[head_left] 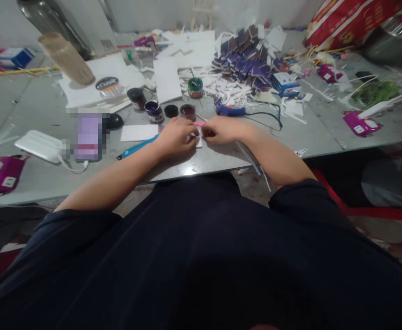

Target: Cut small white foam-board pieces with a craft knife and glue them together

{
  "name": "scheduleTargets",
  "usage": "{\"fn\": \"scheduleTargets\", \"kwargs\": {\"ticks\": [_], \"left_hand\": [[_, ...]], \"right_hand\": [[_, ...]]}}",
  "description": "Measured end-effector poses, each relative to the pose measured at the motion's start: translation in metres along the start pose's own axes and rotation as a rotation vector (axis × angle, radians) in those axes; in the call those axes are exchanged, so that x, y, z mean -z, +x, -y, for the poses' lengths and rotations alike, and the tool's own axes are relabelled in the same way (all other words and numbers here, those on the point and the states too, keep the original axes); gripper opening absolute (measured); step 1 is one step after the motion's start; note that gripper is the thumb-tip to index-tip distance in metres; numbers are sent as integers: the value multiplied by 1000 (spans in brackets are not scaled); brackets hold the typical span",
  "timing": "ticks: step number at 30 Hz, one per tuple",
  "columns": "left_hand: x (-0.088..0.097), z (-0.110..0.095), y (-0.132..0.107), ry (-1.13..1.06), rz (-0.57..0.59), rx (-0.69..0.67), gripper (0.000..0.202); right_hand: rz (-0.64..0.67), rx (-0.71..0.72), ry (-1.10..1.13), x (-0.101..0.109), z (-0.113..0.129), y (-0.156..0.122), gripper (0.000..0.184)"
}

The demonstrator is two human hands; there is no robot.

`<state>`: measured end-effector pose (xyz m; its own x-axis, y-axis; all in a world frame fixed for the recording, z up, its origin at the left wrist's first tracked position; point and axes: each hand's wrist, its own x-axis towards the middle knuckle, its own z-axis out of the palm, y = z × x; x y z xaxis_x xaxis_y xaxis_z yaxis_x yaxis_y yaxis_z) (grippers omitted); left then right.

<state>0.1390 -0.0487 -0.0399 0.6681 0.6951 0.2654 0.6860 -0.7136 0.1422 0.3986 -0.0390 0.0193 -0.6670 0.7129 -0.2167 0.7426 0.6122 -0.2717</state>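
Note:
My left hand rests near the table's front edge, its fingers curled at a small white piece. Right beside it, my right hand is closed in a pinch; whatever its fingertips hold is hidden. A bit of pink shows just behind the gap between both hands. Next to my left wrist lies a blue tool that looks like a cutter, partly covered by the forearm. Behind it is a white foam-like strip. A blue glue gun lies beyond my right hand.
Paint jars stand behind my hands, with a green-stained pot holding a brush. Farther back is a heap of purple-painted pieces. A phone and white power bank lie left. Purple devices and another person's arm are at right.

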Motion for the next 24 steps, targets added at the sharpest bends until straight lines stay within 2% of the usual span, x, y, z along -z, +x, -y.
{"fn": "scheduleTargets", "kwargs": {"ticks": [7,14,24], "left_hand": [[4,-3,1,30,33,40,30],[12,-7,4,73,84,104,29],[12,-5,8,53,72,181,32]], "right_hand": [[-12,9,-3,0,0,0,20],[-11,5,7,0,1,0,16],[-3,-16,6,1,0,1,8]]}}
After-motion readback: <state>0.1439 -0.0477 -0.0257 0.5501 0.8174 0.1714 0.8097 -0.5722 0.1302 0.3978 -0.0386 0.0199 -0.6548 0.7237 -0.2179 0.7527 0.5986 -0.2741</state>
